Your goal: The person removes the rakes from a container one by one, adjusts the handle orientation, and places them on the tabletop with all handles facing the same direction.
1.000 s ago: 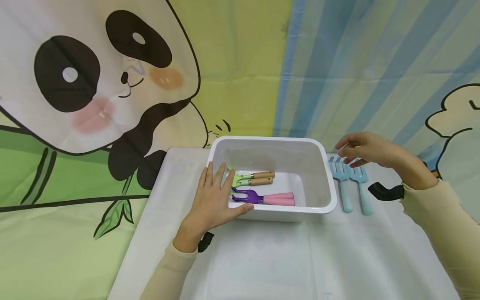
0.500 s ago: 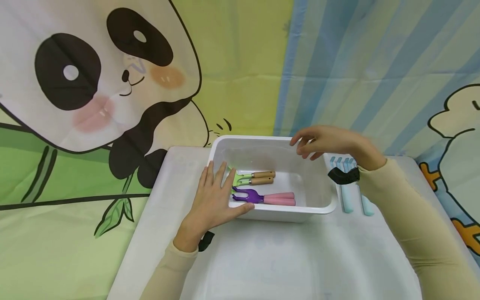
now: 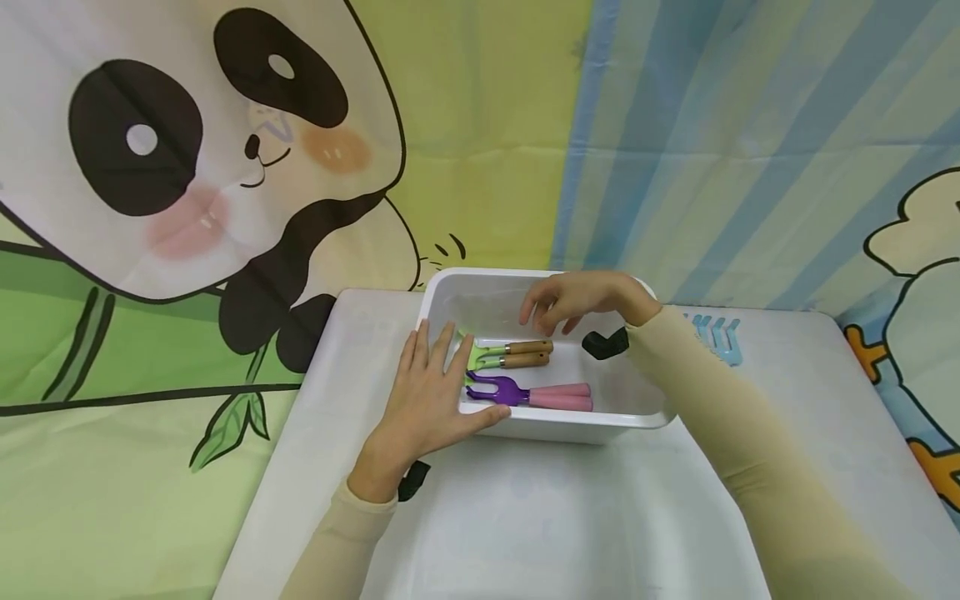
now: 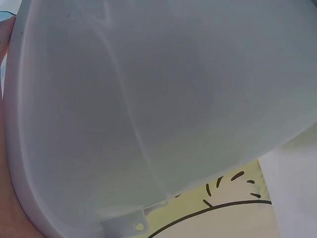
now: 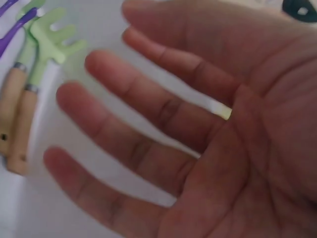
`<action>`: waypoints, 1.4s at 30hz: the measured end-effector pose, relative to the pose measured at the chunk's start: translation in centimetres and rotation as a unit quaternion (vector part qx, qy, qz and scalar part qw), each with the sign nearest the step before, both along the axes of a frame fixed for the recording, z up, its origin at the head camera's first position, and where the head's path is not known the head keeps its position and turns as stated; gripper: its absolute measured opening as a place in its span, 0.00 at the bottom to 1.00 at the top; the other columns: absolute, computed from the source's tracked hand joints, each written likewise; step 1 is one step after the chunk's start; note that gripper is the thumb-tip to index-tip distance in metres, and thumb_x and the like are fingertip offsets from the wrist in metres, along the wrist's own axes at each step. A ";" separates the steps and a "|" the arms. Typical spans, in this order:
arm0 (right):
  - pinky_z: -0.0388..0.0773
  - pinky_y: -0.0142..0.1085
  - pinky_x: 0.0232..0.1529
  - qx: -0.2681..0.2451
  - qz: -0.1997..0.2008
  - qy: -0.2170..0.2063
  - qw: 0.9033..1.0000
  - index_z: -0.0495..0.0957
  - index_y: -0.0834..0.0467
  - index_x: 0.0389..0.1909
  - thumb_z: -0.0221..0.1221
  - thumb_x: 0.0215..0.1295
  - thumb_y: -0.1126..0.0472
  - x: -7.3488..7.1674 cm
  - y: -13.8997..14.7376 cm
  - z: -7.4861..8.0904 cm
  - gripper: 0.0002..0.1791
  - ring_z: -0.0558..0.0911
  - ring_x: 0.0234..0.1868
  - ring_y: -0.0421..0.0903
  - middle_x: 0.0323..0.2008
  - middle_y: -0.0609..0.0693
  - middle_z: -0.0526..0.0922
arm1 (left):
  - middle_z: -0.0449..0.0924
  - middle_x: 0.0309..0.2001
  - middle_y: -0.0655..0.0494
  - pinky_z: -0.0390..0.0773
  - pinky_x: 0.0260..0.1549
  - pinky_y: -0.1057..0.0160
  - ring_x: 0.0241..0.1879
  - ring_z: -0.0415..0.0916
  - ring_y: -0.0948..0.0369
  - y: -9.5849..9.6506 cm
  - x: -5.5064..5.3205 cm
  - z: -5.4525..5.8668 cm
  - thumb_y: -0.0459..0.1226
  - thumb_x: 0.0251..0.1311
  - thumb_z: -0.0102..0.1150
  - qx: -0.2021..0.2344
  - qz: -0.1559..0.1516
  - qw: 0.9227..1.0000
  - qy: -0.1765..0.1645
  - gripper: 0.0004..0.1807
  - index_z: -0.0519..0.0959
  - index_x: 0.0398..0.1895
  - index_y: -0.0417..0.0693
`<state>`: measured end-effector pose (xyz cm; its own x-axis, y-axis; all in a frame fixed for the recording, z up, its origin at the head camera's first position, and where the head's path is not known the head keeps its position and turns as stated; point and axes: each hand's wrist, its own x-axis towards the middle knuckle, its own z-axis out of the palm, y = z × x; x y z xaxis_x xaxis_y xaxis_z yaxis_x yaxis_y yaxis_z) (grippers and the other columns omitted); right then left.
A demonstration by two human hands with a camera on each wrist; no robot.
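A white plastic bin [image 3: 562,430] stands on the table. My left hand [image 3: 423,404] rests with straight, spread fingers on its front left rim. Over the bin's inside hovers my right hand [image 3: 585,298], holding nothing; its loosely bent fingers show in the right wrist view. Below and left of that hand lie two small green rakes with wooden handles [image 3: 525,360], their heads partly behind my left fingers. Nearer the front wall are purple garden forks [image 3: 501,392] with two pink handles [image 3: 558,397]. The left wrist view shows mainly the bin's outer wall [image 4: 163,99].
Right of the bin, light blue forks [image 3: 722,337] lie on the white-covered table [image 3: 525,517]; my right sleeve hides their handles. A printed cloth with a panda [image 3: 247,167] hangs close behind the bin.
My right hand has moved left from above the blue forks to over the bin's inside. The left hand and the tools in the bin have stayed put.
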<state>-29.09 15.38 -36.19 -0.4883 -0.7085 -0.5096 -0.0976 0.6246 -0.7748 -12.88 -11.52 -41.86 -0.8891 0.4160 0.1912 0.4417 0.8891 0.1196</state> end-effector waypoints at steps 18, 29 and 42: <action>0.76 0.56 0.53 0.121 0.052 -0.043 0.990 0.81 0.57 0.57 0.62 0.65 0.62 -0.1 -1.5 -6.9 0.19 0.79 0.49 0.54 0.47 0.55 0.81 | 0.49 0.78 0.40 0.32 0.72 0.42 0.76 0.33 0.35 0.2 -0.2 0.4 0.83 0.50 0.31 -0.002 0.000 1.000 -0.004 0.64 0.57 0.78 0.45; 0.77 0.54 0.54 0.207 0.071 -0.040 0.975 0.82 0.51 0.53 0.67 0.61 0.60 1.1 -2.9 -9.2 0.18 0.81 0.47 0.52 0.44 0.50 0.81 | 0.50 0.77 0.40 0.34 0.72 0.41 0.76 0.34 0.35 0.2 -0.2 0.3 0.82 0.50 0.32 -0.005 0.004 1.000 -0.003 0.64 0.57 0.78 0.45; 0.79 0.50 0.51 0.220 0.112 -0.037 0.968 0.79 0.56 0.44 0.70 0.60 0.57 2.5 -4.3 -11.1 0.15 0.83 0.43 0.47 0.39 0.49 0.83 | 0.49 0.78 0.41 0.33 0.72 0.41 0.76 0.33 0.36 0.2 -0.1 0.0 0.83 0.50 0.30 -0.009 0.006 1.000 -0.006 0.64 0.57 0.78 0.45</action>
